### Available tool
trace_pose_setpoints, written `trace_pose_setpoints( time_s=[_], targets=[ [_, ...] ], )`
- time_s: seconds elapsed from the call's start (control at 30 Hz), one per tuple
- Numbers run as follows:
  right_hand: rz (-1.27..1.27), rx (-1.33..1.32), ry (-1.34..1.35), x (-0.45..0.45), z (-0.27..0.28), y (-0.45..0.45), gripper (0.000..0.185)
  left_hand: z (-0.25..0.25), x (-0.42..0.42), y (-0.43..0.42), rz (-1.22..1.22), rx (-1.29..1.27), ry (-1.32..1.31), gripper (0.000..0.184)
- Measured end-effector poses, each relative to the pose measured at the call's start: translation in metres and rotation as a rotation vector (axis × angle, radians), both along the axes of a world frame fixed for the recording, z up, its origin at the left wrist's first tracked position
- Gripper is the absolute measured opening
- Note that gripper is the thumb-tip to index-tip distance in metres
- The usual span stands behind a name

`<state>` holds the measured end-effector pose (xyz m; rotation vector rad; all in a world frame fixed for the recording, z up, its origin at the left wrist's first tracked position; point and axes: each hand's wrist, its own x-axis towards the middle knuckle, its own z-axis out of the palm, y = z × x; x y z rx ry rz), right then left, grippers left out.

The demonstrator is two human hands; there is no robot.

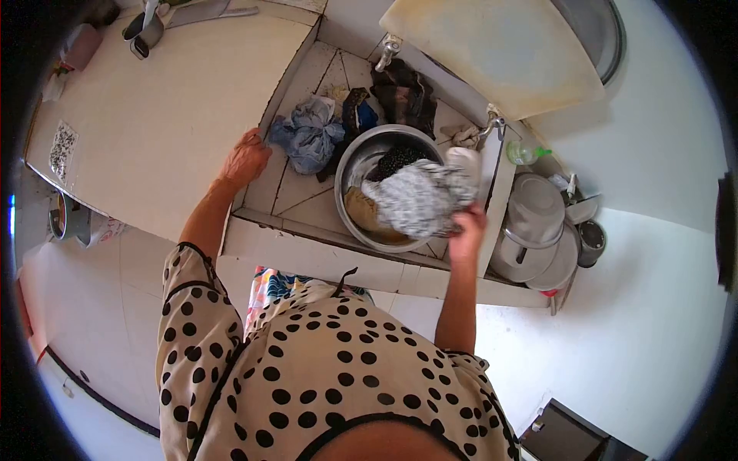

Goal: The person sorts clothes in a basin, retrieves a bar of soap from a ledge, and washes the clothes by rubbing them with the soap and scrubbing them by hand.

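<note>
My right hand (468, 233) grips a grey-and-white patterned cloth (423, 198), blurred by motion, over a round metal basin (345, 165). Inside the basin lie a dark speckled cloth (396, 161) and a tan cloth (367, 213), partly covered by the patterned one. With its fingers curled, my left hand (247, 157) rests on the counter edge (265, 123) beside the tiled sink (296, 192). A crumpled light-blue cloth (310, 134) lies in the sink close to that hand, and dark clothes (403, 96) are heaped behind the basin.
Two taps (390, 52) (493, 121) project over the sink. A large board (492, 50) leans at the back. Metal pots and lids (530, 219) and a green-tinted bottle (524, 153) stand to the right. A metal cup (144, 31) and a knife (231, 13) lie on the left counter.
</note>
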<state>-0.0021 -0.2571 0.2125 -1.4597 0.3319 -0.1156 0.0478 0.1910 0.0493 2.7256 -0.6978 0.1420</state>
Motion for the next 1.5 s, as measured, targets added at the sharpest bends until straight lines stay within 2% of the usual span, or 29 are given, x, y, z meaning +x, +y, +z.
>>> trace_pose_setpoints(
  time_s=[0.03, 0.07, 0.1, 0.2, 0.23, 0.3, 0.4, 0.43, 0.53, 0.63, 0.73, 0.77, 0.87, 0.9, 0.93, 1.1, 1.2, 1.23, 1.3, 1.37, 1.47, 1.5],
  targets=[
    [0.123, -0.295, 0.297, -0.003, -0.006, 0.006, 0.034, 0.000, 0.000, -0.001, 0.004, 0.037, 0.028, 0.004],
    [0.259, -0.436, 0.396, -0.002, -0.029, 0.011, 0.028, 0.005, 0.000, -0.003, 0.013, 0.076, 0.055, 0.004],
    [0.599, -0.571, 0.399, -0.001, -0.077, -0.010, 0.026, 0.010, 0.000, -0.002, 0.027, 0.118, 0.082, 0.005],
    [0.637, -0.682, 0.117, -0.016, -0.124, 0.006, 0.029, 0.004, 0.000, -0.002, 0.020, 0.045, 0.011, 0.008],
    [0.589, -0.641, 0.130, -0.011, -0.128, 0.007, 0.030, 0.008, 0.000, 0.001, -0.012, 0.020, 0.014, 0.011],
    [0.485, -0.570, 0.167, -0.002, -0.117, 0.011, 0.033, 0.011, 0.000, 0.001, 0.000, -0.002, -0.015, 0.010],
    [0.398, -0.648, 0.009, 0.038, -0.114, -0.004, 0.036, 0.007, 0.000, 0.000, 0.018, 0.010, -0.038, 0.007],
    [0.354, -0.678, 0.041, 0.055, -0.112, -0.007, 0.038, 0.007, 0.002, 0.001, 0.018, 0.024, -0.044, 0.007],
    [0.292, -0.745, 0.044, 0.107, -0.107, -0.015, 0.041, 0.009, 0.003, -0.002, 0.052, 0.057, 0.071, 0.007],
    [0.284, -0.883, -0.092, 0.161, -0.137, -0.034, 0.055, 0.006, 0.005, -0.001, 0.047, 0.022, 0.007, 0.007],
    [0.276, -0.995, -0.046, 0.220, -0.157, -0.046, 0.076, 0.012, 0.008, -0.003, 0.051, 0.058, 0.053, 0.007],
    [0.323, -0.948, 0.111, 0.239, -0.155, -0.046, 0.096, 0.009, 0.010, -0.003, 0.049, 0.045, 0.038, 0.008],
    [0.401, -0.858, 0.291, 0.290, -0.181, -0.043, 0.108, 0.005, 0.009, 0.002, 0.038, 0.020, 0.032, 0.009],
    [0.485, -1.029, 0.435, 0.290, -0.134, -0.012, 0.117, 0.008, 0.010, 0.001, 0.035, 0.021, 0.052, 0.010],
    [0.503, -0.940, 0.377, 0.302, -0.166, -0.017, 0.118, 0.010, 0.010, 0.002, 0.039, 0.024, 0.076, 0.011],
    [0.641, -1.360, 0.534, 0.312, -0.200, 0.020, 0.116, 0.012, 0.012, 0.007, 0.007, 0.041, 0.100, 0.012],
    [0.496, -1.354, 0.590, 0.316, -0.195, 0.029, 0.111, 0.012, 0.008, 0.005, 0.006, 0.031, 0.100, 0.011],
    [0.428, -1.325, 0.547, 0.318, -0.195, 0.027, 0.101, 0.011, 0.009, 0.006, 0.006, 0.024, 0.099, 0.010],
    [0.445, -1.085, 0.522, 0.324, -0.187, 0.011, 0.093, 0.006, 0.007, 0.007, 0.002, 0.033, 0.087, 0.010],
    [0.280, -1.016, 0.473, 0.325, -0.183, 0.011, 0.082, 0.004, 0.007, 0.009, 0.005, 0.054, 0.071, 0.009],
    [0.097, -0.761, 0.311, 0.323, -0.159, 0.007, 0.067, 0.004, 0.007, 0.007, 0.014, 0.074, 0.050, 0.006],
    [-0.030, -0.864, 0.248, 0.318, -0.147, 0.013, 0.056, 0.005, 0.007, 0.007, 0.016, 0.067, 0.059, 0.005]
  ],
)
